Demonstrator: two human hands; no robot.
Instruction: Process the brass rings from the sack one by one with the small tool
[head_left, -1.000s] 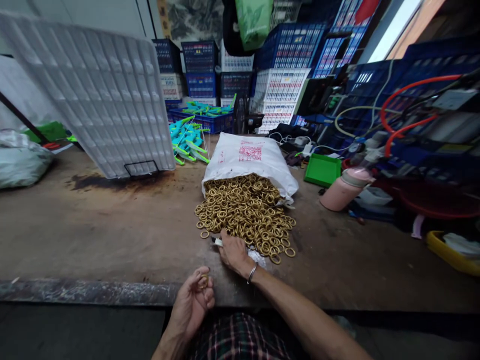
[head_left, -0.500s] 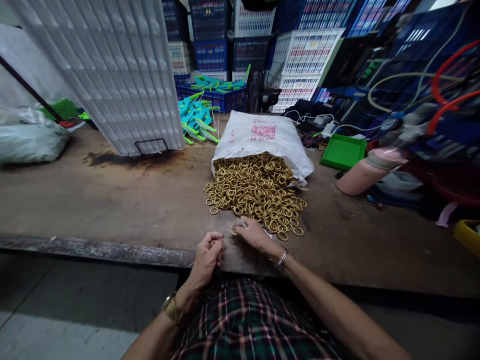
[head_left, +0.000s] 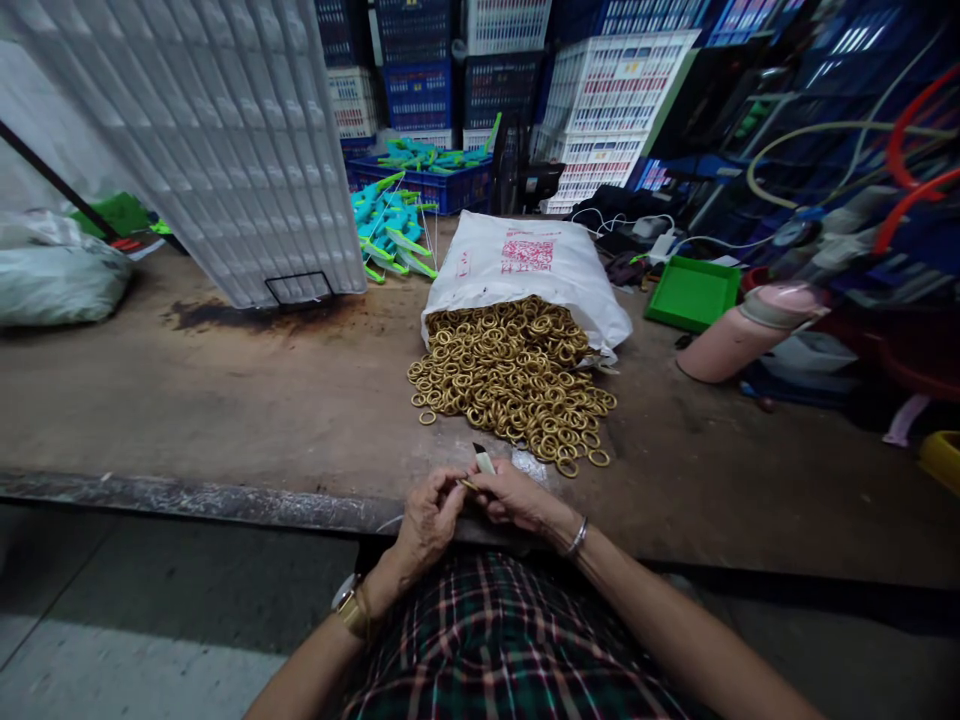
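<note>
From my end I see a single gold-coloured ring (head_left: 469, 485) just over the near edge of the worktop (head_left: 225, 410), between the fingertips of the two hands; the left hand (head_left: 430, 515) has its thumb and fingers pinched on one side of the ring, and the right hand (head_left: 517, 495) meets it from the other, so the two are nearly touching; the right is also closed round a small tool (head_left: 484, 460) with a pale body and a dark tip, which pokes up and away from me; whether the tool touches the ring I cannot tell; just beyond the right hand I make out a crumpled clear scrap (head_left: 529, 464), and past it a heap of rings (head_left: 517, 385) spills from the open mouth of a white sack (head_left: 517, 260) with red print; one loose ring (head_left: 427, 418) lies just off the heap's left edge; to the right of the sack I have a green tray (head_left: 694, 293) and a tilted pink bottle (head_left: 739, 335); to the left, turquoise and lime parts (head_left: 390, 230) sit near a leaning ribbed panel (head_left: 247, 150); behind everything I see stacked blue and white crates (head_left: 592, 95).
</note>
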